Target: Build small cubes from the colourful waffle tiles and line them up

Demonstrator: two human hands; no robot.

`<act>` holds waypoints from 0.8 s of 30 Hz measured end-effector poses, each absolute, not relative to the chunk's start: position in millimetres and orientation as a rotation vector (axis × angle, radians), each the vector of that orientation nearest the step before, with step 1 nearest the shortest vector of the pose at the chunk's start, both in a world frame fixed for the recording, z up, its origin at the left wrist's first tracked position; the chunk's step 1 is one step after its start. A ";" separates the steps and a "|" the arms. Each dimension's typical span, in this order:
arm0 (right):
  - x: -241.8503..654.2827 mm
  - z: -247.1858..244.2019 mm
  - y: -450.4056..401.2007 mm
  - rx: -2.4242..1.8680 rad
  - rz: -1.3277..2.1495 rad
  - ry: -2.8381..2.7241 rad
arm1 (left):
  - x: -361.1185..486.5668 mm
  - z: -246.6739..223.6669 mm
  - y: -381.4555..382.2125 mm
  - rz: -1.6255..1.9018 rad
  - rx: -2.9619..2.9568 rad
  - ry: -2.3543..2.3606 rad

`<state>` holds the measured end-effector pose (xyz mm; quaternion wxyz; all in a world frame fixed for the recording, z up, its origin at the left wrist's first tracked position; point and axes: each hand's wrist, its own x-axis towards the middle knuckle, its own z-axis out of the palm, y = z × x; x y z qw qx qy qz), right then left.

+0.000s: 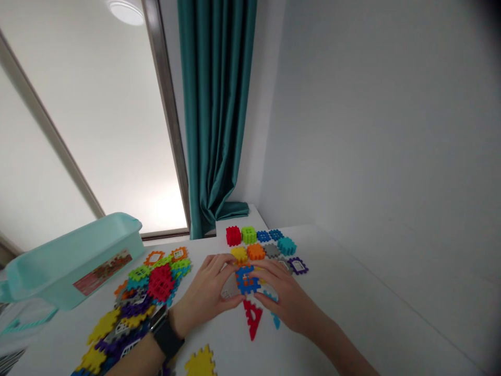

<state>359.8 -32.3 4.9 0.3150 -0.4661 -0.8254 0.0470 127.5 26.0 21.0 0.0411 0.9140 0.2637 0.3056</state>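
White tabletop, blue block between both grips

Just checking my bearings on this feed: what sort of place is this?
Probably a room in a home: a teal curtain hangs beside a window, and a white table holds plastic interlocking toy tiles beside a mint-green storage bin.

Bright, even light is admitted through the glaring window (washed out near its foot), and only faint shadows are cast on the desk. Straight edges are bowed by wide-angle distortion, the top right corner is darkened, and the interlocking toy pieces are slightly softened.
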 end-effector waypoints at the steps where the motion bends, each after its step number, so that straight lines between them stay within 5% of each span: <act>1: 365.2 6.1 -31.3 -1.236 0.120 -2.178 | 131.7 20.7 28.2 0.931 2.800 0.801; 8: 396.2 13.6 -13.9 -1.220 0.045 -2.148 | 155.6 19.0 49.9 0.980 2.809 0.784; 14: 445.5 5.5 18.9 -1.329 -0.031 -2.075 | 148.6 9.2 87.9 1.194 2.603 1.220; 24: 490.4 -18.9 85.4 -1.493 0.027 -2.044 | 137.2 -37.6 139.6 0.465 2.721 1.607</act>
